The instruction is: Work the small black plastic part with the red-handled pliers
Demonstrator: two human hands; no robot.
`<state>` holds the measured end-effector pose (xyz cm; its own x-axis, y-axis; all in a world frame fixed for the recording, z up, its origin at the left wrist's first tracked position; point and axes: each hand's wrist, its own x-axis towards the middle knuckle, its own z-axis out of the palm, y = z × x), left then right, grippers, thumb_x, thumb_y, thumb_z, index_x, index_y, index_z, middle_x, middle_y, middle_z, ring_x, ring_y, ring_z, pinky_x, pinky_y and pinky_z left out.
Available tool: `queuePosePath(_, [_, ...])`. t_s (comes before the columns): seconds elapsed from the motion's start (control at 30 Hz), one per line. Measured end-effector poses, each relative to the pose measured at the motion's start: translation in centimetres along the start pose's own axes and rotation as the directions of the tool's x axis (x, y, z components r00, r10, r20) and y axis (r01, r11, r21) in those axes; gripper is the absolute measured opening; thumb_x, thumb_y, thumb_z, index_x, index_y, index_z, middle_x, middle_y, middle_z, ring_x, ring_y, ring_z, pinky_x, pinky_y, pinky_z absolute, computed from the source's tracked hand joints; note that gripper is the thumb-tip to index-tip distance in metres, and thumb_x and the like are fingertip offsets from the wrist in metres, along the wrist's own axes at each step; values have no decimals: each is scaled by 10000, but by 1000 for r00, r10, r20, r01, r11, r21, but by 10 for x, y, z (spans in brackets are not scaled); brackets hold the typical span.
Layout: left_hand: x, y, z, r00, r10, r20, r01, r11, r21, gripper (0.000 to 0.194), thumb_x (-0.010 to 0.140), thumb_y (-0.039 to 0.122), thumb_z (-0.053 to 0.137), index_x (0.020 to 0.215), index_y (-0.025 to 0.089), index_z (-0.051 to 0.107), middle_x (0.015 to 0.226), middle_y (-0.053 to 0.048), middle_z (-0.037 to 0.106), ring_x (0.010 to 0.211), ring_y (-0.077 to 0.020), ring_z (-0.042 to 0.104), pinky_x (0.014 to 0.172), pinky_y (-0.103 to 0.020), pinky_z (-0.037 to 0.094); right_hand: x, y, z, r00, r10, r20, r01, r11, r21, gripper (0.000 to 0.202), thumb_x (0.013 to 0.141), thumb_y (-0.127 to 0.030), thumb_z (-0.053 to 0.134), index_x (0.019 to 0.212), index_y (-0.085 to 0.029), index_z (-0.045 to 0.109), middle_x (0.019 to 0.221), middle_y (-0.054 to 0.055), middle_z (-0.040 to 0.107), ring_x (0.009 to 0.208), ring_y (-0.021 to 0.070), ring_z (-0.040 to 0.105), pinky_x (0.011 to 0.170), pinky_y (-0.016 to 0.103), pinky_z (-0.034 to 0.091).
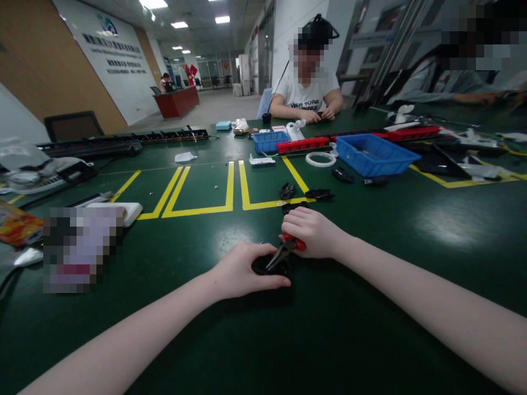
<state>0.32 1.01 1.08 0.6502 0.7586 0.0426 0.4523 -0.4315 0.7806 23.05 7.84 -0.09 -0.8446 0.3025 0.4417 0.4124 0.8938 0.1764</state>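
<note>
My right hand (309,232) is closed round the red handles of a pair of needle-nose pliers (281,254). The pliers' jaws point down and left onto a small black plastic part (263,264) on the green table. With thumb and fingers on either side, my left hand (244,270) grips that black part. Whether the jaws are clamped on anything is too small to tell. Just beyond my right hand lie several similar black parts (287,191), one of them partly hidden behind my fingers.
Yellow tape (197,210) marks rectangles on the green table (370,329). A blue bin (374,156), a white tape ring (320,159) and red strips (303,145) lie farther back. A phone-like object (84,247) is at left. A person (307,82) sits opposite.
</note>
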Motion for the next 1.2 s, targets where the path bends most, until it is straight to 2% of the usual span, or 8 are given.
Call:
queuePosePath(0.5, [2, 0, -2, 1000, -24, -2, 24, 1000, -12, 325, 821, 442, 760, 981, 168, 690, 796, 18, 648, 653, -130, 527, 589, -234, 353, 0, -5, 0, 1000, 15, 12, -15, 999, -32, 86, 834, -192, 595, 755, -178, 565, 749, 49, 575, 722, 184, 476, 720, 319, 365])
queuePosePath(0.97, [2, -1, 0, 1000, -16, -12, 16, 1000, 1, 322, 829, 460, 750, 945, 170, 670, 755, 33, 612, 638, -127, 504, 584, -240, 335, -2, -1, 2, 997, 57, -51, -56, 998, 16, 57, 838, -224, 595, 810, -176, 583, 837, 82, 640, 783, 201, 561, 760, 341, 430])
queuePosePath(1.2, [1, -1, -1, 999, -28, -21, 28, 1000, -12, 322, 825, 457, 754, 974, 182, 678, 764, 36, 616, 647, -127, 507, 595, -241, 339, -2, -1, 2, 998, 46, -41, -46, 999, 17, 85, 847, -224, 593, 781, -176, 568, 777, 56, 602, 733, 182, 525, 723, 317, 407])
